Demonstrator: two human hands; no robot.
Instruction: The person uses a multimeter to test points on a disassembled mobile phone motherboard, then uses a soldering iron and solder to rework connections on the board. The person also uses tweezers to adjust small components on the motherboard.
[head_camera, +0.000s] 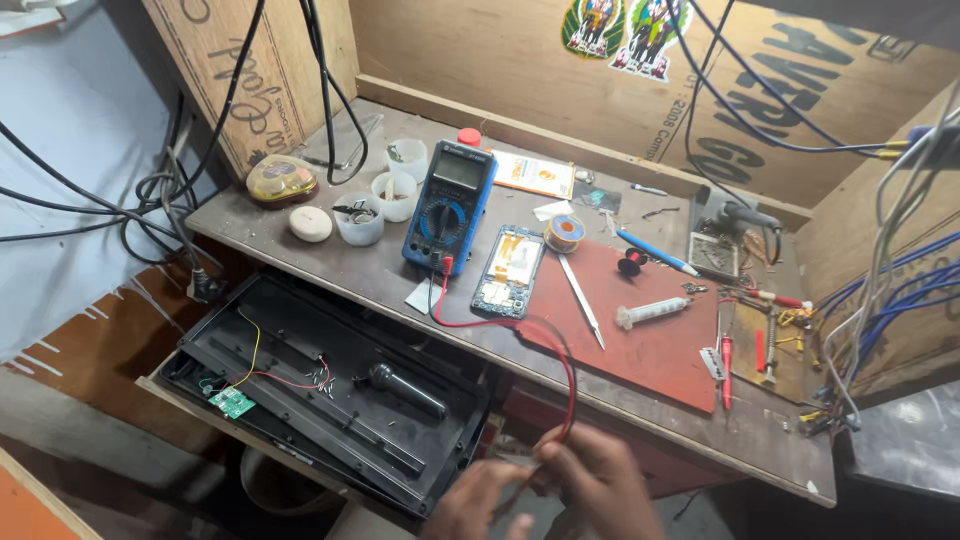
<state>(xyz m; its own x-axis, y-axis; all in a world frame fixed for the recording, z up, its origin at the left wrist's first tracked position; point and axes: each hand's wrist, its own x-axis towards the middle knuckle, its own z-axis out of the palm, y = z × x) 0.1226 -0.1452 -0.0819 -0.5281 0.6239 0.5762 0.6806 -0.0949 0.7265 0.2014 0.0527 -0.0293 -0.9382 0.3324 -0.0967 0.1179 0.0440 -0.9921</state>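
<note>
**Both hands meet at the probe leads below the bench edge**

We see 2 bare hands low in the view, in front of the wooden workbench (300, 245). The left hand (478, 503) is curled, its fingers bent inward beside the other hand, and we cannot tell whether it grips anything. The right hand (600, 485) is closed with its fingertips pinched together on the thin red and black probe leads (568, 375), which arc up from the hands, over the bench edge, to the blue-cased digital multimeter with a round dial (450, 205). The leads plug in at the meter's lower end.

Just right of the meter lies an opened blue smartphone with its circuit board exposed (508, 272), partly on the dark red rubber work mat (650, 340). On the mat we find slim metal tweezers (582, 297), a clear plastic syringe (652, 311) and a blue pen (655, 253). A small spool of solder wire (565, 233) sits just above the phone.

Left of the meter stand 3 small white plastic cups (385, 195), a round white lid (310, 223) and a yellowish domed container (282, 180).

Below the bench a long black plastic housing (330, 385) lies open, holding a black microphone (405, 388) and a small green circuit board (232, 402) with red and yellow wires.
</note>
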